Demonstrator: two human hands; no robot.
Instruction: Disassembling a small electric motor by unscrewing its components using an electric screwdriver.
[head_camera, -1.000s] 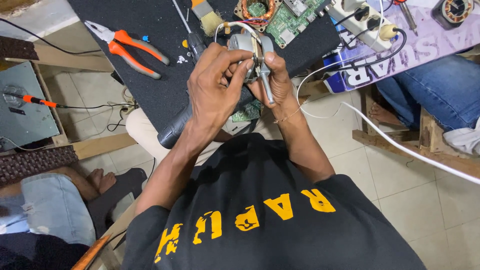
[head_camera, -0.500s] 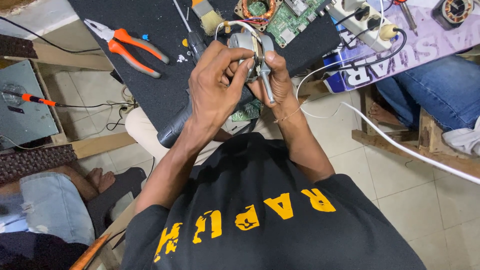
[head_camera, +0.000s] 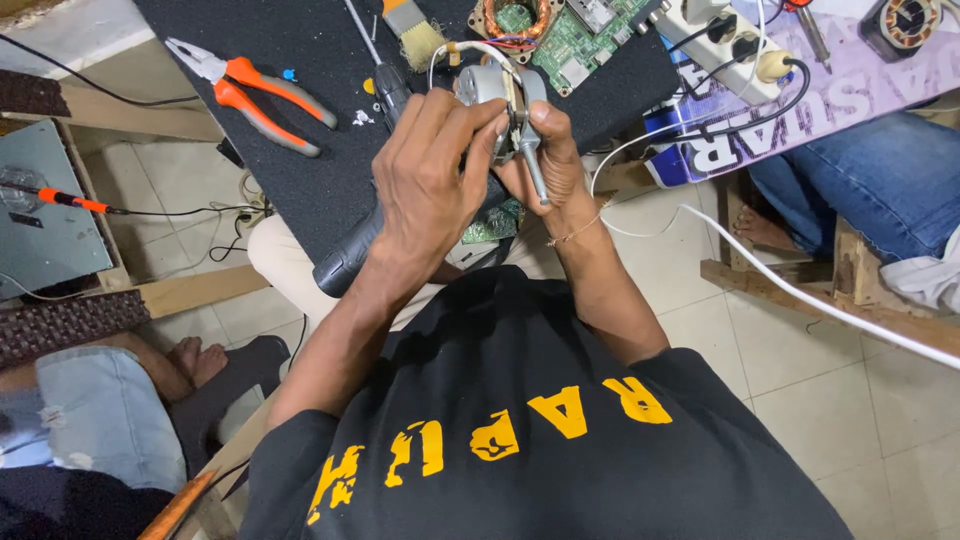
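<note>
I hold a small silver electric motor (head_camera: 487, 84) with a metal bracket (head_camera: 533, 150) up over the black mat (head_camera: 330, 150). My left hand (head_camera: 432, 180) wraps around the motor's left side, fingers pinching at its face. My right hand (head_camera: 548, 160) supports it from the right and underneath, the bracket's arm lying across the palm. Thin white and coloured wires (head_camera: 470, 50) loop off the motor's top. A thin bracelet circles my right wrist.
On the mat lie orange-handled pliers (head_camera: 262, 92), a black screwdriver (head_camera: 372, 60), a brush (head_camera: 412, 28), a copper coil (head_camera: 518, 20) and a green circuit board (head_camera: 580, 40). A white power strip (head_camera: 722, 45) sits right. A white cable (head_camera: 800, 300) crosses the floor. Other people's legs (head_camera: 870, 180) are nearby.
Both hands keep their grip on the motor; my left fingers shift slightly on its face. Nothing else has moved.
</note>
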